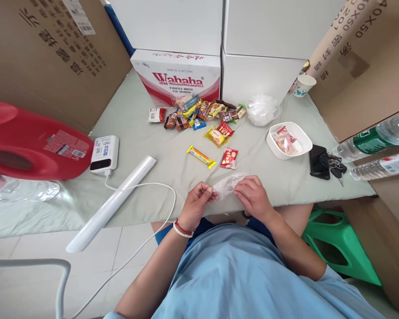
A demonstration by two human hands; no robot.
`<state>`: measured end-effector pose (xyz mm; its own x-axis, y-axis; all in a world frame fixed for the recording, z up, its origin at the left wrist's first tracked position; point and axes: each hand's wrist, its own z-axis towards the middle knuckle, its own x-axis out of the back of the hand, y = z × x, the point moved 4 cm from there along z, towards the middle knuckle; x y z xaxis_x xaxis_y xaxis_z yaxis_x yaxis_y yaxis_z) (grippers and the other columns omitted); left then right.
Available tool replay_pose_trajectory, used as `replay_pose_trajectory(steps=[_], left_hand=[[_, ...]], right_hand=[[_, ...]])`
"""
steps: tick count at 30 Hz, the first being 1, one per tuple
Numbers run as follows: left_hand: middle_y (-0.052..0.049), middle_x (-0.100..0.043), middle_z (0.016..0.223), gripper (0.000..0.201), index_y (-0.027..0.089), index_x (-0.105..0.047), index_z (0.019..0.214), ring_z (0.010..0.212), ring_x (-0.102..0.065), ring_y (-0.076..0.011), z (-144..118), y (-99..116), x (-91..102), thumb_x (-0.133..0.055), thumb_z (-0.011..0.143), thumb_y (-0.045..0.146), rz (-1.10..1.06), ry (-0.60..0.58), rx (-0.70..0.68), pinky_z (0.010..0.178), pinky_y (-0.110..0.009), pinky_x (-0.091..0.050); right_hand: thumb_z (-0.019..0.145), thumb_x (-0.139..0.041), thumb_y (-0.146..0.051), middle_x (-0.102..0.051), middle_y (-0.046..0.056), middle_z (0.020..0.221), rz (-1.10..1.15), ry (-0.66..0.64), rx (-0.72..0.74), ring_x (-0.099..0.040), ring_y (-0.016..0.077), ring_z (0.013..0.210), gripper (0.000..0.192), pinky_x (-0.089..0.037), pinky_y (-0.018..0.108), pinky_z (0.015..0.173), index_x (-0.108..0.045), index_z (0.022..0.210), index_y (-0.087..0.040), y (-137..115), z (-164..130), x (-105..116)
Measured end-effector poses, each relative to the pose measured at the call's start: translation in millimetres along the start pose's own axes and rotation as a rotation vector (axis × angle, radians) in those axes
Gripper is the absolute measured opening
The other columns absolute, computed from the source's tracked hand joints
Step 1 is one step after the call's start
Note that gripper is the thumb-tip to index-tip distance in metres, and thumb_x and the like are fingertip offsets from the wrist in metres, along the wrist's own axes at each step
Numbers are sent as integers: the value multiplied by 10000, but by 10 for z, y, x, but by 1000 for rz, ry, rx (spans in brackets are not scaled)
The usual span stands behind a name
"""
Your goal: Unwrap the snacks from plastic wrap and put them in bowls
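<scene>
Between my hands, near the table's front edge, stretches a clear plastic bag [224,186]. My left hand [199,201] pinches its left end between thumb and fingers. On the right side, my right hand [252,197] grips the other end with bent fingers. Just beyond the bag lie a red snack packet [229,158] and a yellow-orange snack bar [201,157]. A yellow packet [216,135] touches another red packet [225,130] a little farther back. Behind them is a pile of mixed wrapped snacks [202,110]. A bunched clump of clear plastic bags [262,109] sits right of the pile.
A white bowl [271,144] with wrappers in it stands at right, near a black phone [319,162], keys [337,166] and water bottles [372,141]. At left are a white lamp bar [116,199], a cabled power bank [104,153] and a red jug [36,141]. Boxes line the back.
</scene>
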<state>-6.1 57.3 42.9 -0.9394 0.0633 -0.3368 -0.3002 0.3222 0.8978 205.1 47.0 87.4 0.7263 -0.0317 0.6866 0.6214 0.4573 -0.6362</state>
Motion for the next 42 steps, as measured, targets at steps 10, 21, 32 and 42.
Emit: replay_pose_trajectory(steps=[10,21,32,42], left_hand=[[-34,-681,780,370,198,-640,806,737,-612,-162,-138,298,306,-743,869,547,294,-81,-124,722,-294,-489],[-64,-728,841,387,192,-651,780,783,-645,-187,-249,407,947,-794,796,551,443,178,-130,726,-309,-531],[-132,-639,1299,383,241,-621,1175,1253,-605,-308,-389,309,366,-773,868,411,1096,-21,-806,1065,-502,-510],[-121,-708,1264,117,222,-650,1018,1274,-651,-247,-140,-10,491,-543,981,250,1012,-229,-547,1063,-435,-546]], right_hand=[[898,-683,-537,-690,23,860,373,10,-491,-616,211,843,280,-496,329,778,-704,851,-261,424,-31,309],[752,-821,-622,-654,17,791,661,131,-746,-603,163,792,421,-548,245,622,-679,803,-230,680,-138,439],[642,-887,-618,-598,-23,652,769,212,-845,-582,122,539,493,-394,196,381,-620,775,-225,750,-90,324],[704,-841,-538,-653,40,894,537,403,-712,-669,227,857,397,-596,398,769,-651,910,-257,996,91,547]])
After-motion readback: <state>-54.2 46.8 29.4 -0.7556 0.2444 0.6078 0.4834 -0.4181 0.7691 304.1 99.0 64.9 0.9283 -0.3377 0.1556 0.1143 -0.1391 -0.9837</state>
